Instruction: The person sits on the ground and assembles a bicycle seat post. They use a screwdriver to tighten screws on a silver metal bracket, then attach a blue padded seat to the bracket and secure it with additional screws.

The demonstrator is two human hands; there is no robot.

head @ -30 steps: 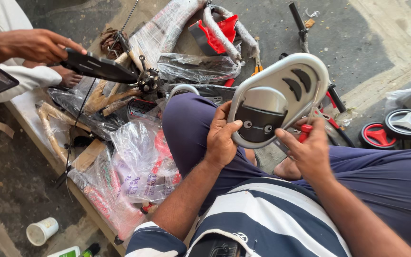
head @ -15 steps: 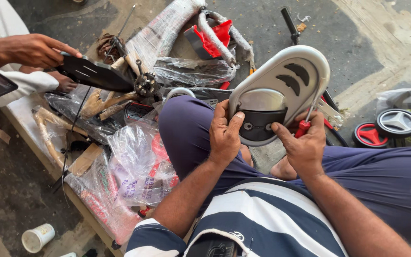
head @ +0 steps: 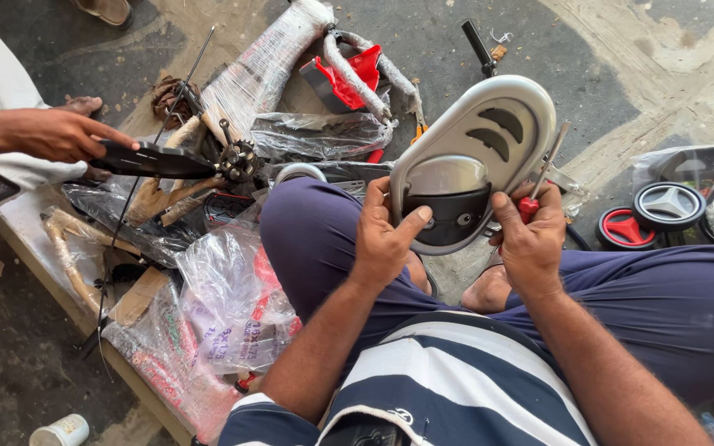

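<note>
Over the person's lap, the left hand (head: 386, 235) is now pressing its thumb onto the black insert (head: 448, 216) of the grey plastic seat shell (head: 489, 136), fingers curled round the shell's left rim; half a second ago the thumb was sitting lower, so the hold is tightening for the fastening work. Beside it, the right hand (head: 530, 239) is clenching a red-handled screwdriver (head: 539, 177), its shaft lying against the shell's right edge. Farther left, another person's hand (head: 51, 134) is gripping a black flat part (head: 154, 158) above plastic-wrapped pieces (head: 233, 306). Red and black toy wheels (head: 646, 215) are lying on the concrete floor (head: 588, 74) at right.
</note>
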